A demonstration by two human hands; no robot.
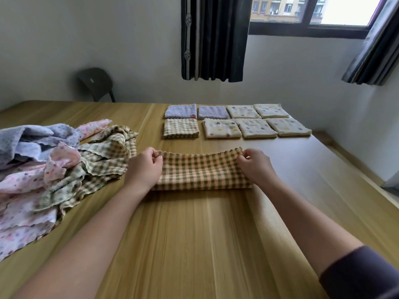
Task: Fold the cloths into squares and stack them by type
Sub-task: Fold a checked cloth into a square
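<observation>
Head view: left hand (pixel 144 167) and right hand (pixel 255 166) each pinch a far corner of the checked cloth (pixel 203 172), half-folded on the desk (pixel 194 234), right of the unfolded pile (pixel 54 167). Advice: align edges, then flatten.

Soft daylight enters from window (pixel 341 9), upper right. Glare washes the table (pixel 291 152) there. Wide-angle bending at edges; focus sharp.

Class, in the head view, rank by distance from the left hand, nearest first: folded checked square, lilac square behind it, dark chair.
1. Folded green-checked cloth square, ahead of the left hand.
2. Folded lilac cloth square, behind it.
3. Dark grey chair, far wall.
</observation>
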